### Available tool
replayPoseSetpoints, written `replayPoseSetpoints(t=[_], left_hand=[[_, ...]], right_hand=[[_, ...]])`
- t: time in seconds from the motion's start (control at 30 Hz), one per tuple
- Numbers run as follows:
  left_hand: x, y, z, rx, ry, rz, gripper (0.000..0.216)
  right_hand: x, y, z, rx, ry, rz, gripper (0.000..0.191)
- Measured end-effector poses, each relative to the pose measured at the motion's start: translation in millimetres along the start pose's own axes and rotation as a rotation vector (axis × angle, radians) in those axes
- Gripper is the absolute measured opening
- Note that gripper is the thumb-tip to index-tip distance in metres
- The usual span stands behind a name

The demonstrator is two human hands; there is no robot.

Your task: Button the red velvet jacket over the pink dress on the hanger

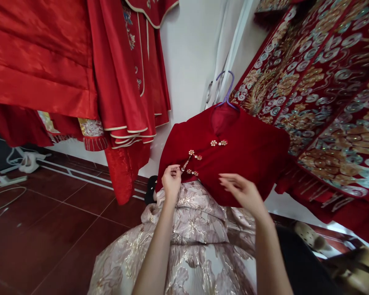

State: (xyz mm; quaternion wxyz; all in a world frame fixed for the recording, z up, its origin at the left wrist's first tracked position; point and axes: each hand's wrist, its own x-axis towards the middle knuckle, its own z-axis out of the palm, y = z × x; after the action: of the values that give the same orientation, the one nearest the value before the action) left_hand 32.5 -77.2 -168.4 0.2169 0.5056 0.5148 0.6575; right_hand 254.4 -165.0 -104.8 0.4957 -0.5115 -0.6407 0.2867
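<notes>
A dark red velvet jacket (pixel 242 159) hangs on a purple hanger (pixel 226 91) in front of me, over a pale pink and gold brocade skirt (pixel 190 241). Pearl and gold fasteners (pixel 218 143) run down its front flap. My left hand (pixel 171 181) is closed in a pinch at the flap's edge, right beside the lower fasteners (pixel 191 164). My right hand (pixel 244 191) hovers at the jacket's lower hem with fingers apart and slightly curled, holding nothing.
Bright red satin garments (pixel 80 69) hang at the upper left. A heavily embroidered red and gold robe (pixel 322 94) hangs at the right. Dark red floor tiles (pixel 49 229) lie at the left, with white cables and a power strip (pixel 10 179).
</notes>
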Motion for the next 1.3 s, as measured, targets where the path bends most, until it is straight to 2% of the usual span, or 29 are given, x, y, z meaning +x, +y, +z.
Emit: replayPoseSetpoints(t=[0.03,0.1,0.17,0.2,0.27,0.4,0.57,0.77,0.97,1.13,1.3], left_hand=[[1,2,-1,-0.044,-0.015,-0.008,0.015],[2,5,1,-0.140,-0.102,-0.026,0.014],[-1,7,7,-0.209,-0.224,-0.036,0.014],[-3,7,11,-0.207,-0.273,-0.038,0.014],[-9,6,18,-0.124,-0.307,-0.035,0.015],[-15,0,24,0.044,-0.271,-0.024,0.021],[-16,-4,25,0.031,-0.314,-0.045,0.023],[-17,-3,27,-0.009,-0.318,-0.062,0.020],[-16,-5,26,-0.048,-0.301,-0.055,0.015],[-15,-3,25,-0.159,-0.293,-0.125,0.010],[-15,0,24,-0.166,-0.280,-0.153,0.011]], right_hand=[[-4,-7,-13,0.063,0.074,0.009,0.035],[-7,-17,-31,0.136,0.312,-0.006,0.035],[-6,-19,-35,0.173,0.492,-0.021,0.036],[-4,-18,-32,0.185,0.527,-0.023,0.037],[1,-13,-23,0.199,0.501,-0.018,0.038],[7,-6,-2,0.163,0.342,0.000,0.038],[11,2,18,0.068,0.152,0.050,0.035],[23,37,53,-0.048,0.024,-0.013,0.034],[25,52,81,-0.067,0.016,-0.052,0.042],[23,50,82,-0.082,-0.002,-0.069,0.038],[22,46,79,-0.078,-0.012,-0.044,0.036]])
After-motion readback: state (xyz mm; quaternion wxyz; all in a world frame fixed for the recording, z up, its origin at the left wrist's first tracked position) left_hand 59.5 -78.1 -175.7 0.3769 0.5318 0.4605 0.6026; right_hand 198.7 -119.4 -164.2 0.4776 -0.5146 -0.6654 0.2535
